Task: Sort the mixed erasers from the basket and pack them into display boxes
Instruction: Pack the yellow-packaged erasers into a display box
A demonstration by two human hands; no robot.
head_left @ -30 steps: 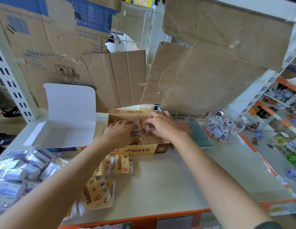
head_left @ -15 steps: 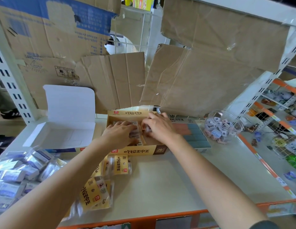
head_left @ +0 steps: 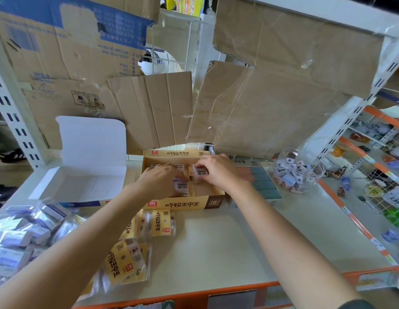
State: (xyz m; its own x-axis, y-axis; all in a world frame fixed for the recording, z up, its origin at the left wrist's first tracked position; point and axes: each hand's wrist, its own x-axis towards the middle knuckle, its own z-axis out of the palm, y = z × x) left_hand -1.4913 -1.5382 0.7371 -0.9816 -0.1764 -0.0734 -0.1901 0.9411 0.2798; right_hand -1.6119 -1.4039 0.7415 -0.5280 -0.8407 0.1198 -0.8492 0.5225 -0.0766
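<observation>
A tan display box [head_left: 183, 203] with a brown "2B" corner stands open on the white shelf. Both hands reach into it. My right hand [head_left: 218, 172] pinches a wrapped white eraser [head_left: 200, 171] over the box's back half. My left hand [head_left: 159, 181] rests on the erasers in the left part of the box, with another wrapped eraser [head_left: 183, 188] showing beside its fingers. Whether it grips one I cannot tell. Tan-wrapped eraser packs [head_left: 158, 224] lie loose in front of the box.
An open white box [head_left: 82, 181] stands at the left, with a heap of blue-white wrapped erasers [head_left: 26, 233] before it. A flat box of grey-green erasers [head_left: 264, 184] and a clear tub of small erasers [head_left: 294, 172] sit at the right. Cardboard sheets hang behind.
My right hand has lifted slightly, and the white eraser now shows in its fingertips. My left hand has barely shifted inside the box.
</observation>
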